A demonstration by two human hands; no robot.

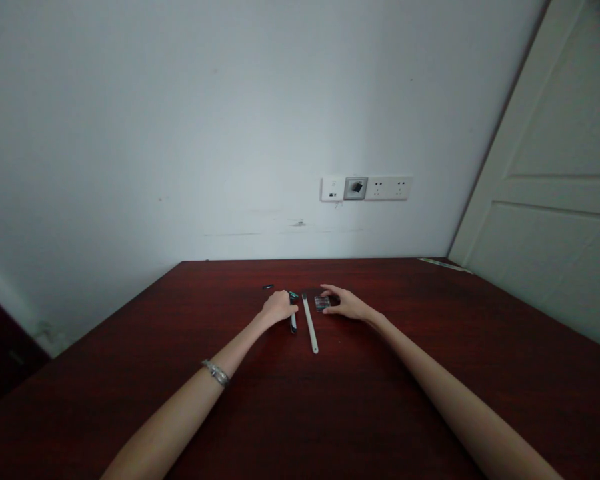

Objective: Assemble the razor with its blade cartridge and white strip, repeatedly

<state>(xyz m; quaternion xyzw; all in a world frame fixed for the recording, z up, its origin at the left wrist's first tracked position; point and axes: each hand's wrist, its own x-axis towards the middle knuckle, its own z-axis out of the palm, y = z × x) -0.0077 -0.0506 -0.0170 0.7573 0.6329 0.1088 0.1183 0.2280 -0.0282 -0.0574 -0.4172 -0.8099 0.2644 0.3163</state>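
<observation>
My left hand (279,307) is closed around a razor (293,323), whose green and dark head shows above the fingers and whose pale and black handle shows below. The hand hides its middle. Just to the right, a slim white stick (311,327) with a dark tip lies on the table, with a hole in its near end. Beyond it, my right hand (347,304) has its thumb and fingers curved around the edges of a small clear case (322,303); the contents look dark and are too small to name.
A small black piece (268,287) lies behind my left hand on the dark red table (300,420). Sockets and switches (366,188) line the white wall behind. A pale panelled door (555,200) stands at the right, near a thin strip (444,265) on the table's back corner.
</observation>
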